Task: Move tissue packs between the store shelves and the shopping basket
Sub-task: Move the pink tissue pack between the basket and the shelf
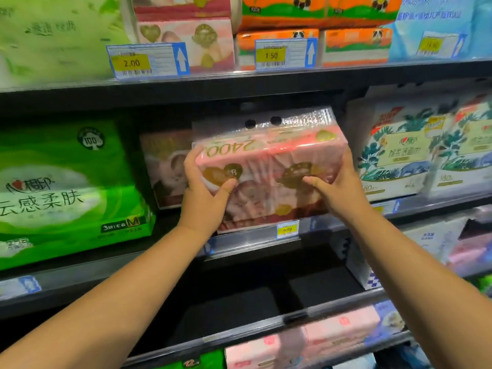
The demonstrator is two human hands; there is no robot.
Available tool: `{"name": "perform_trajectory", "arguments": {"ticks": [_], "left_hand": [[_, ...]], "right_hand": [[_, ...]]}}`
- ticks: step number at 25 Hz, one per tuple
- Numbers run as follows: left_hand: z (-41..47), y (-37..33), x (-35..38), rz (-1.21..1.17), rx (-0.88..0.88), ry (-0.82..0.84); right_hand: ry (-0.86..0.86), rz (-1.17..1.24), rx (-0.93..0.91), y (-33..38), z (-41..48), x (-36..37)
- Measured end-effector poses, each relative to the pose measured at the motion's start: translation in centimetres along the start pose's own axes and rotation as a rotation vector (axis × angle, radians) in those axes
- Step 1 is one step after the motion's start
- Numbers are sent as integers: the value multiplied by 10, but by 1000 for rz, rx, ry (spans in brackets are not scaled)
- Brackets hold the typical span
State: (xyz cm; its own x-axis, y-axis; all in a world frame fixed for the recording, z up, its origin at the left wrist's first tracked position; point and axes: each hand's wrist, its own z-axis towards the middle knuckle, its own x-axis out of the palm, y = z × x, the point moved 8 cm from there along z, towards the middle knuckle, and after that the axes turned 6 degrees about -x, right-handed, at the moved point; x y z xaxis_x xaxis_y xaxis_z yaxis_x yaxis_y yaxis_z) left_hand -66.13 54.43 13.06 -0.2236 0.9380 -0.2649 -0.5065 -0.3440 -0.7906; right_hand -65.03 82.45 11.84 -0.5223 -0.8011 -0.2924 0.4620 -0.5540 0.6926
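Where the pink tissue pack (269,166) is: at the front of the middle shelf (247,242), held between both hands, its lower edge at the shelf's front rail; whether it rests on the shelf cannot be told.
Left hand (205,193): grasps the pack's left end, thumb pressed on the front face, fingers wrapped round the side.
Right hand (338,187): grasps the pack's right end in the same way, thumb on the front face, fingers curled behind.
Pack detail: printed number "2400" reads upside down; clear plastic flap with two punched holes stands above it.
Second pink pack (165,166): further back on the same shelf, just left of the held one.
Green pack (66,187): left neighbour, apart from the left hand.
White palm-print packs (399,155): right neighbours, near the right hand.
Yellow price tag (287,230): on the rail, just below the held pack.
Upper shelf (239,85): orange packs (277,35) and labels reading 2.00 and 1.50.
Lower shelf (266,326): dark and bare behind its rail; pale pink packs (332,334) show below it.
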Motion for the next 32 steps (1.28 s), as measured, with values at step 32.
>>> {"name": "perform_trajectory", "arguments": {"ticks": [32], "left_hand": [[47,37,136,497,-310,-23]], "right_hand": [[316,-1026,-284,-75,49,18]]}}
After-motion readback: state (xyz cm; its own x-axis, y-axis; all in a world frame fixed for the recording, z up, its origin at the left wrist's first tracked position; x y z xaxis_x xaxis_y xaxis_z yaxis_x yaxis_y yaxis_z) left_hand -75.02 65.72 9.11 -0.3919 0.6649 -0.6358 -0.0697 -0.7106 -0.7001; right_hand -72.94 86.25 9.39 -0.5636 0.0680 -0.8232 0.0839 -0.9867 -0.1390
